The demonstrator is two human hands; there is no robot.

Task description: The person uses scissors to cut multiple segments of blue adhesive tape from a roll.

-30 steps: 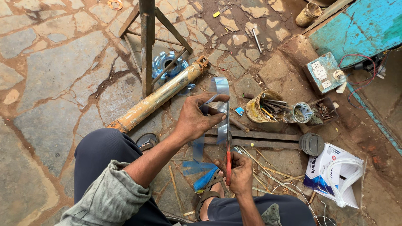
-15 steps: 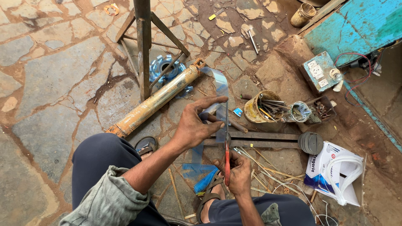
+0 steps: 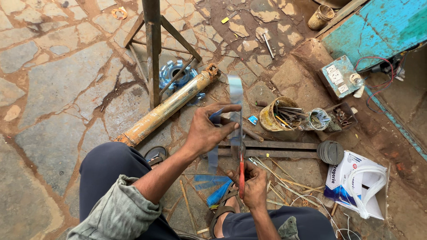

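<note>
Since a moment ago, the left hand (image 3: 208,129) has slid along the shiny metal strip (image 3: 235,95), its fingers now pinching the strip beside the blades. Just below it, the right hand (image 3: 253,184) is clenched on red-handled snips (image 3: 241,171) cutting lengthwise. Right of the strip stands a rusty tin of tools (image 3: 278,114).

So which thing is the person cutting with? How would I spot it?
Find the long rusty yellow pipe lying slantwise on the stone floor, then look just right of it to the two hands. The lower, right hand grips the scissors, blades pointing up along a shiny strip held by the left hand. They alone have red handles.
</note>
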